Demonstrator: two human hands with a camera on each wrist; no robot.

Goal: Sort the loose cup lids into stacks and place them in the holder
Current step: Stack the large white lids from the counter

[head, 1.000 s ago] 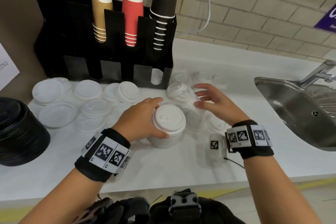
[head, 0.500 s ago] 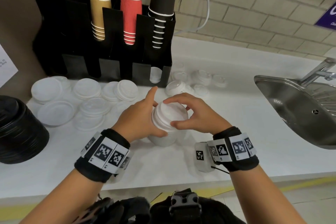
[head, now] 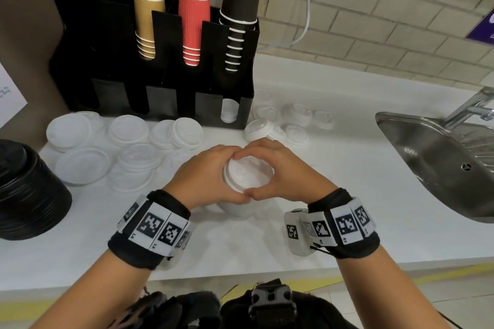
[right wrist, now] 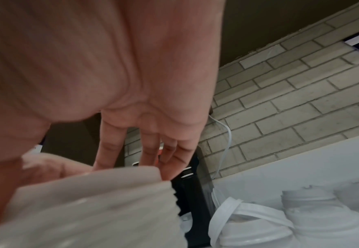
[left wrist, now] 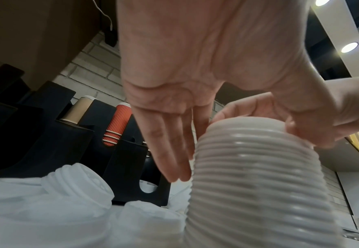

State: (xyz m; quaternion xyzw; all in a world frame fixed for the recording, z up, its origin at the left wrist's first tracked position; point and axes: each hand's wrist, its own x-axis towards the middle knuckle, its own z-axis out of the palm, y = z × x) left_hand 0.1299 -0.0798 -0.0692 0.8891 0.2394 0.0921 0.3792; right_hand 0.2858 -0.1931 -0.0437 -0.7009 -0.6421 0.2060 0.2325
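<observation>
A steel sink with its tap sat well to the right of the fingers on the white counter. Beyond the fingers, stacks of paper cups stood upside down: tan cups, red ribbed cups and a tall black stack. A pile of black discs rested far to the left of the fingers, at the counter's edge. A white cable hung down the pale brick wall behind. A purple sign showed at the upper right, and a white paper at the left edge.
</observation>
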